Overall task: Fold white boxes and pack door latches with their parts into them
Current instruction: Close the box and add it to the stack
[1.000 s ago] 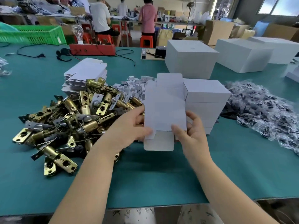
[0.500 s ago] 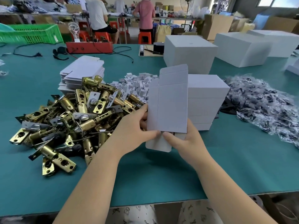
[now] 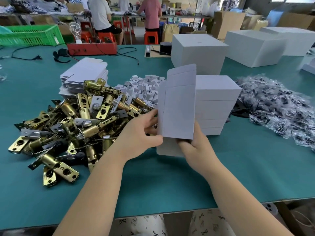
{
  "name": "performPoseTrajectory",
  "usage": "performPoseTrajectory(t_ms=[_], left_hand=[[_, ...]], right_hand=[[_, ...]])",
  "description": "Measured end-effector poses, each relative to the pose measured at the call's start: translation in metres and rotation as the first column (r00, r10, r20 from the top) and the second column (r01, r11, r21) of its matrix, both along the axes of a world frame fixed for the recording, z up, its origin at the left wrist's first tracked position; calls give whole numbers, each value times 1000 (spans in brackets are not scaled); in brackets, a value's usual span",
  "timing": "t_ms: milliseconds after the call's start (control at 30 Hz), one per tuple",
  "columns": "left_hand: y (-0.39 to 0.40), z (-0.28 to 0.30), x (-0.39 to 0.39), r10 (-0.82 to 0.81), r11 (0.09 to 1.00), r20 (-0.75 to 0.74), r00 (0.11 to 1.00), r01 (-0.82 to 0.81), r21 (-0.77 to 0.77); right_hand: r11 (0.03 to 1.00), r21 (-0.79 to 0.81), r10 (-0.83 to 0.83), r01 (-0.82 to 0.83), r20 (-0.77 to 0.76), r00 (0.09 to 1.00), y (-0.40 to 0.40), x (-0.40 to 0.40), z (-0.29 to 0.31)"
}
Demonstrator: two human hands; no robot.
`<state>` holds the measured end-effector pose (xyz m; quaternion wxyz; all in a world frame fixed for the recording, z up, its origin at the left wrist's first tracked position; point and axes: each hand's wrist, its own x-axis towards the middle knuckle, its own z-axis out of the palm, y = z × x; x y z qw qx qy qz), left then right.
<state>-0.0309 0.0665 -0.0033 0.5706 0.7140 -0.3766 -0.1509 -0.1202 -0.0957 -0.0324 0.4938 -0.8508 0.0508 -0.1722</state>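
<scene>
Both hands hold 1 white carton blank (image 3: 179,108) upright above the green worktop (image 3: 255,167). The left hand (image 3: 139,133) pinches its lower left edge with thumb in front and fingers behind; the right hand (image 3: 197,143) grips the lower right corner, fingers curled under. Its bottom flap hangs below the hands. Brass door latches (image 3: 76,126) lie heaped to the left, a stack of folded white boxes (image 3: 216,106) just behind, bagged parts (image 3: 279,109) to the right.
</scene>
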Motion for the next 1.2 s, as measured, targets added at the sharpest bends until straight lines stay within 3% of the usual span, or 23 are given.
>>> performPoseTrajectory(t_ms=[200, 333, 433, 500, 600, 667, 733, 833, 967, 1067, 1200], left_hand=[[-13, -4, -6, 81, 970, -253, 964, -135, -202], [-23, -6, -17, 195, 965, -175, 965, -220, -141], [-29, -10, -18, 289, 944, -188, 939, -312, -110], [-29, -11, -17, 348, 926, -166, 922, -367, -94], [-25, -10, -13, 410, 901, -149, 900, -425, -86], [-22, -9, -11, 353, 927, -165, 921, -367, -69], [-19, -9, -12, 227, 972, -196, 954, -236, -23], [-20, -11, -14, 156, 988, -210, 965, -152, 36], [-20, -9, -12, 253, 955, -292, 922, -286, -79], [-21, -8, -15, 250, 949, -245, 937, -287, -129], [-27, -7, -20, 245, 942, -292, 925, -299, -156]], right_hand=[[993, -119, -8, 7, -1, 1000, 8, -2, 5], [961, -274, 15, -21, -23, 1000, 17, -3, 6], [958, -287, 15, -21, -23, 1000, 13, 1, 3], [973, -224, 50, -54, -25, 998, 12, -2, 4], [985, 106, 128, -133, 56, 990, 7, -5, 4], [946, 318, 25, -59, 111, 993, 3, -5, 4], [908, 415, -115, 64, 98, 989, 1, -2, 10], [882, 449, -197, 145, 70, 978, 1, -2, 12], [904, 395, -199, 165, 45, 979, 0, -2, 13], [923, 314, -247, 222, 40, 968, -4, 1, 10], [927, 261, -297, 268, 77, 952, -2, 1, 7]])
